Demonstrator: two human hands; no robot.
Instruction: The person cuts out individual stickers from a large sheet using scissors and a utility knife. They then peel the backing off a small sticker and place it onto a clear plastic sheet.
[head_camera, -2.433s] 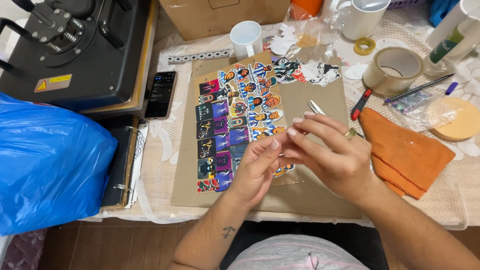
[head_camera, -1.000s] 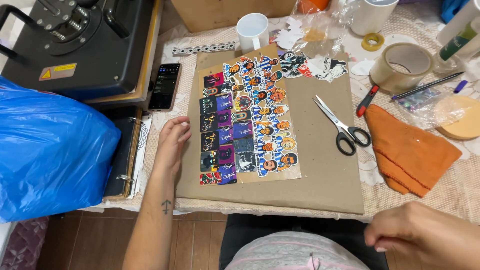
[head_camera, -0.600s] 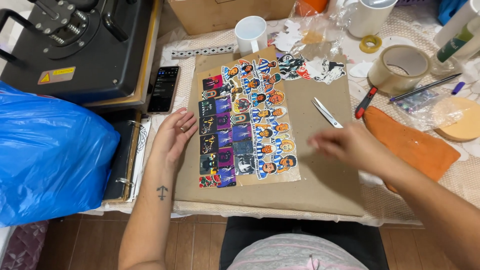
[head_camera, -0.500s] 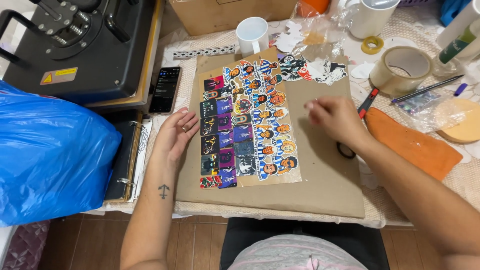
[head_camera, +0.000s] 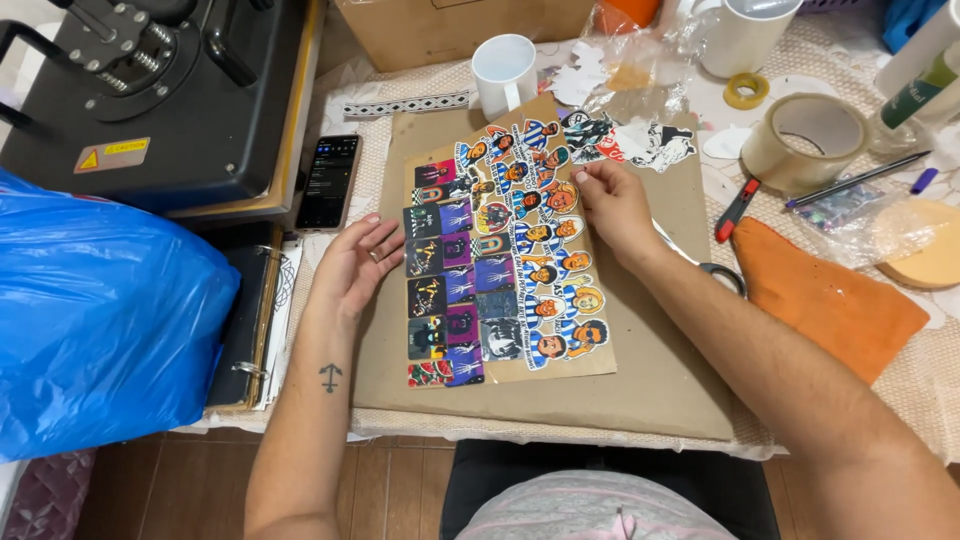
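Brown cardboard (head_camera: 650, 370) bears the sticker sheet (head_camera: 500, 260) — steadied best at its left edge by the flat, open left hand (head_camera: 355, 265) while loosely curled right-hand fingers (head_camera: 600, 190) press its upper right edge.

Brown tiled floor (head_camera: 300, 480) below a table (head_camera: 420, 105) under a beige patterned cloth — evenly lit.

From my feed, the scissors (head_camera: 722, 277) are mostly hidden under the right forearm — only a dark handle loop shows. The heat press (head_camera: 150, 90) and blue bag (head_camera: 100, 340) run off the left edge, and the stickers' (head_camera: 500, 260) small pictures are too tiny to make out.
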